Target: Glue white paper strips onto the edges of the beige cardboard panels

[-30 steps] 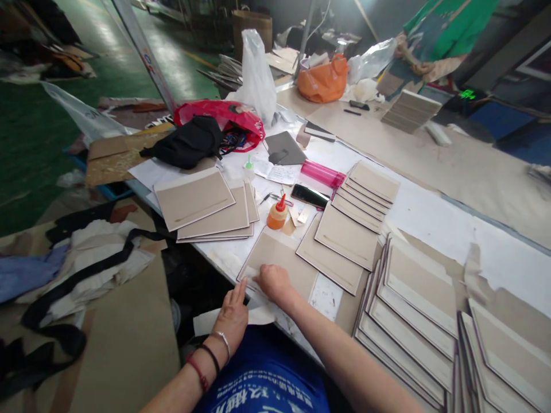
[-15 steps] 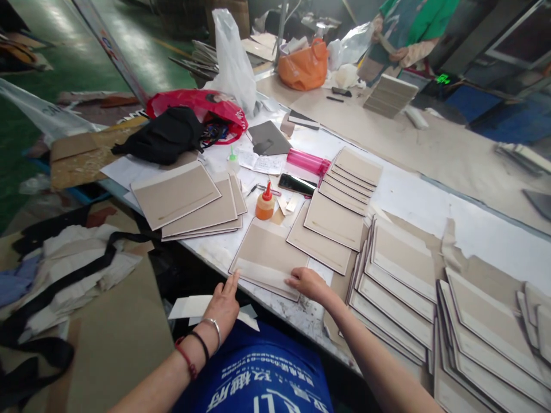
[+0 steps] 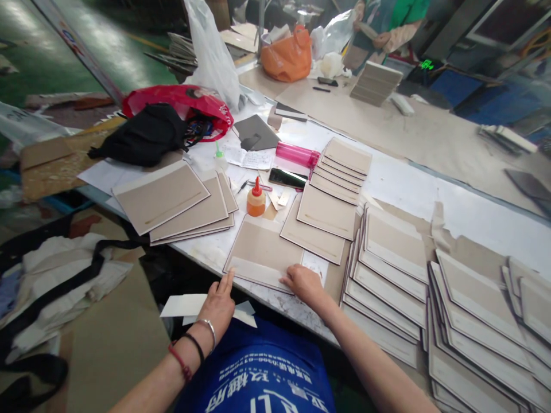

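Note:
A flat beige panel (image 3: pixel 262 244) with dark edges lies at the table's near edge, a paler strip (image 3: pixel 253 272) running along its near side. My left hand (image 3: pixel 218 301) has its fingers stretched out, fingertips touching the panel's near left corner. On the right end of the strip rests my right hand (image 3: pixel 303 284), fingers curled in and pressed together; whether anything is inside them is hidden. Just beyond the panel stands a glue bottle (image 3: pixel 256 201) with a red nozzle and amber content. Loose pale strips (image 3: pixel 176 306) lie by my left hand, above the blue apron (image 3: pixel 258 367).
Fanned stacks of similar panels lie left (image 3: pixel 163 195) and right (image 3: pixel 390 275). A phone (image 3: pixel 287 178), a pink bottle (image 3: pixel 297 154) and a black bag (image 3: pixel 142 135) sit farther back. Across the table, a person in green sleeves (image 3: pixel 408 14) handles a piece.
The view has shifted slightly, so everything sits a little farther left and higher. Both hands remain at nearly the same spots on the panel.

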Available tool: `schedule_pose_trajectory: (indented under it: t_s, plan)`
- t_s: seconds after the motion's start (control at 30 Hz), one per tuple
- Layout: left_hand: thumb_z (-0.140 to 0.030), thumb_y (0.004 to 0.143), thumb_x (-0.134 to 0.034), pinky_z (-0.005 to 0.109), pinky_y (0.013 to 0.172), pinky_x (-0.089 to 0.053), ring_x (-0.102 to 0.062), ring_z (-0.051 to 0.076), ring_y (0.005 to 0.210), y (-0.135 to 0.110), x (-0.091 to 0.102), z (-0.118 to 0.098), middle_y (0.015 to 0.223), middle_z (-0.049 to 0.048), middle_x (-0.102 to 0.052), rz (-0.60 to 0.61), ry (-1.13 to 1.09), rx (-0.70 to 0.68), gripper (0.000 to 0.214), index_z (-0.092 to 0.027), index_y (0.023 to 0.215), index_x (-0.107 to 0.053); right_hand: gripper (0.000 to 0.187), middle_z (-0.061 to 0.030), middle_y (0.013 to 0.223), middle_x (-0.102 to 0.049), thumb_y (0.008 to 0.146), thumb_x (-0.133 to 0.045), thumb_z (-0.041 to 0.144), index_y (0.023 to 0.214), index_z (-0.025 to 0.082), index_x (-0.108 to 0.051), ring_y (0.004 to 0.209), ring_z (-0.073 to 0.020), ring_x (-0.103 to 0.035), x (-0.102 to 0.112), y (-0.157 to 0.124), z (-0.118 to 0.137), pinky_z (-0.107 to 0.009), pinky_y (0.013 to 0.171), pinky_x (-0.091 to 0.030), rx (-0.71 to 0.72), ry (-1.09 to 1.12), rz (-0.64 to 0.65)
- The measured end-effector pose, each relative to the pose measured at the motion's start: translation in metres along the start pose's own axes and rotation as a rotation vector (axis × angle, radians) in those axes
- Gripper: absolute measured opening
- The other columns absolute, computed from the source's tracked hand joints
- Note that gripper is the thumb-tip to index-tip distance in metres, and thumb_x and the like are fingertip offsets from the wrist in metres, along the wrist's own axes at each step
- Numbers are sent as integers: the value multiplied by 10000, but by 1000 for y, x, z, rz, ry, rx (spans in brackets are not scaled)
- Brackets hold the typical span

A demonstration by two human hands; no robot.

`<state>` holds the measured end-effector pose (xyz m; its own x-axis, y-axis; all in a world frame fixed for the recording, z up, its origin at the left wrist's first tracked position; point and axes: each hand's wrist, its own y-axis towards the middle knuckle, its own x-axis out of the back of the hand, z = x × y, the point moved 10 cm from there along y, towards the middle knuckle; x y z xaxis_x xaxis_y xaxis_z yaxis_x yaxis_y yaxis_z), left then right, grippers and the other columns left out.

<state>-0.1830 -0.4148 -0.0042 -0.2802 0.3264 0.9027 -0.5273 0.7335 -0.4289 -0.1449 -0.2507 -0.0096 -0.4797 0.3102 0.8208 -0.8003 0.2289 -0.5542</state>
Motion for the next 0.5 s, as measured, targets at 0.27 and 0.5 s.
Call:
schedule_pose_trajectory:
  t_s: [0.27,0.5]
  plan:
    - [-54,707,-502,423,911,-349,-337,332,1231,0,-2,2,1367,220,-269,10,25,23,205,-75,763,-699,262,-72,927,-609,838,-445,397,860,189,-602,867,-199,-577,2,-5,5,-256,621,-402,-1,-20,-21]
    - [-57,717,-499,448,866,-400,-379,325,1206,7,-17,5,1364,187,-295,-48,22,41,264,-137,879,-691,243,-96,899,-611,846,-427,354,825,187,-603,876,-228,-578,-3,1,4,-294,649,-413,7,-71,-92]
